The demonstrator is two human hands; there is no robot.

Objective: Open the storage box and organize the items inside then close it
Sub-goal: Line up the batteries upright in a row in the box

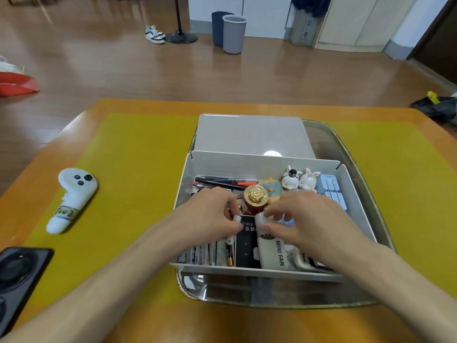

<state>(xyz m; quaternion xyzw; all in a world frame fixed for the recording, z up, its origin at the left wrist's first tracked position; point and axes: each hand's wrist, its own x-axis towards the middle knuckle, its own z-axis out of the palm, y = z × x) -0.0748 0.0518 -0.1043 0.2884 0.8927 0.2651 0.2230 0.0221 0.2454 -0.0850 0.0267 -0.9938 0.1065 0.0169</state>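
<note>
The box (262, 164) stands open on a clear tray (346, 149) on the yellow mat (138, 169), its lid (249, 136) lying flat just behind it. Both hands are inside. The left hand (210, 214) curls round a small white tube (236, 219) over the left side. The right hand (304, 219) pinches the round white top of the fan (277, 253), marked MINI FAN, which lies along the front. A black card (247, 241) lies between the hands. Behind them stand a gold-capped jar (254, 199), two figurines (300, 180), pens (222, 181) and pale blue packs (330, 186). On the mat to the left lie a white controller (71, 196) and a black phone (19, 271).
</note>
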